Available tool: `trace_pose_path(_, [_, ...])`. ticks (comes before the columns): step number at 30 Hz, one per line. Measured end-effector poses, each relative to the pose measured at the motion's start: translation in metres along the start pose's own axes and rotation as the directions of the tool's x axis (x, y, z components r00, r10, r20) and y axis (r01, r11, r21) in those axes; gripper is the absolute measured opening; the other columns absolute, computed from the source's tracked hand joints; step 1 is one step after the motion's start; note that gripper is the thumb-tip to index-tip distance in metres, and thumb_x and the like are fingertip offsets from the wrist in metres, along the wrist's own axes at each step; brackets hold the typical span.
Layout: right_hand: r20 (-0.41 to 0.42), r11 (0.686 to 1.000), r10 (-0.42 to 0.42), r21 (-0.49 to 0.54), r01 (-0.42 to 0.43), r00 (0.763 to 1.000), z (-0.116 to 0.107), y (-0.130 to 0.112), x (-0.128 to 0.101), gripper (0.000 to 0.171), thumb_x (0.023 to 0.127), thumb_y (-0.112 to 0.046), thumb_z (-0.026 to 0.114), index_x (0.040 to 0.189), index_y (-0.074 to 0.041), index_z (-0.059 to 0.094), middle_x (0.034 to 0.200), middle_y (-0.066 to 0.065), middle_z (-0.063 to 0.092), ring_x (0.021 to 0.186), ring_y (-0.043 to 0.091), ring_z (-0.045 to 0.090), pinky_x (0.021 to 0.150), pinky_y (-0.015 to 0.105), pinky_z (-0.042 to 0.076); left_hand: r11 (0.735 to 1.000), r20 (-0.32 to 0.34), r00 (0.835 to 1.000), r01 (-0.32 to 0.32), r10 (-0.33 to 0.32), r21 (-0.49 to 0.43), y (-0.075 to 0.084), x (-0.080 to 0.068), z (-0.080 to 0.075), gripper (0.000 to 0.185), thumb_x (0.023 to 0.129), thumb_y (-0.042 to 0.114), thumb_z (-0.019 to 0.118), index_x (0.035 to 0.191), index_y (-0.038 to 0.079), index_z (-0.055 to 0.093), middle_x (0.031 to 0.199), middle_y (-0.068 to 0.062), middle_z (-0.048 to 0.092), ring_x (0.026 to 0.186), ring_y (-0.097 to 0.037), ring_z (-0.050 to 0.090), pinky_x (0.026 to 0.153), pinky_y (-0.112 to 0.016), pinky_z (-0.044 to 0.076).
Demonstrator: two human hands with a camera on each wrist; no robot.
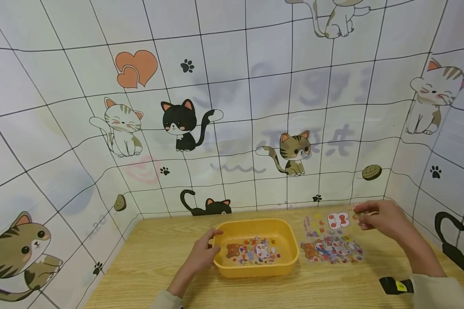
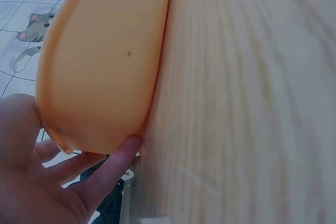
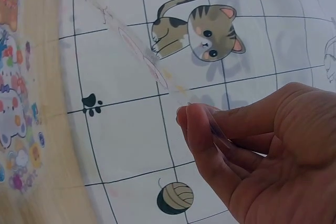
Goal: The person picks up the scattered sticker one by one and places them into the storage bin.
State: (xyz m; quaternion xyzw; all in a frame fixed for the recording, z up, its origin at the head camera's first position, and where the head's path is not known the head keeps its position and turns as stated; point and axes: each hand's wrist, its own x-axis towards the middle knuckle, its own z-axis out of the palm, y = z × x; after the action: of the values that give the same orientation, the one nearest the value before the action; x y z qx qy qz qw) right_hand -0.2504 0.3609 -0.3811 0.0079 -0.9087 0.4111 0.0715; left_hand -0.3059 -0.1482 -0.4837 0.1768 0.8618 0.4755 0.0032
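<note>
A yellow plastic tray (image 1: 255, 270) stands on the table, with a clear sticker sheet (image 1: 251, 251) of bears and a white bunny inside it. My left hand (image 1: 203, 253) holds the tray's left end, fingers at the rim; in the left wrist view, fingers of the left hand (image 2: 58, 182) meet the end of the tray (image 2: 105, 66). To the right of the tray, my right hand (image 1: 383, 219) pinches the edge of a transparent sticker sheet (image 1: 338, 220) with a red-bowed white character. Seen nearly edge-on, that sheet (image 3: 142, 59) is raised in the right hand (image 3: 247, 150).
More colourful sticker sheets (image 1: 332, 249) lie on the wooden table (image 1: 162, 240), right of the tray and below the raised sheet. A black strap with a yellow patch (image 1: 396, 286) is by the right sleeve. Cat-printed white walls (image 1: 236, 107) enclose the table at the back and sides.
</note>
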Motion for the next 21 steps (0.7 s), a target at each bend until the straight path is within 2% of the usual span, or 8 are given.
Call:
trace_pose_path(7, [-0.026,1.000,-0.009,-0.024,0.008,1.000,-0.002,-0.015,-0.005,0.032,0.098,0.001,0.062,0.124,0.020,0.060,0.112,0.036,0.067,0.071,0.010,0.070,0.065,0.026,0.060,1.000,-0.002,1.000,0.006,-0.006,-0.002,0.000,-0.001,0.000,0.044,0.095,0.004,0.059,0.139,0.006,0.058,0.146,-0.031,0.051,0.093,-0.027,0.065,0.066,-0.030,0.056])
trace_pose_path(21, [-0.038,0.999,-0.048,-0.016,0.047,0.998,0.005,-0.030,-0.011,0.033,0.099,0.001,0.061,0.127,0.018,0.060,0.118,0.036,0.067,0.073,0.008,0.071,0.066,0.027,0.061,1.000,0.008,1.000,-0.007,0.007,-0.005,-0.002,0.001,0.000,0.043,0.097,0.005,0.057,0.140,0.005,0.057,0.147,-0.030,0.050,0.093,-0.025,0.065,0.068,-0.029,0.057])
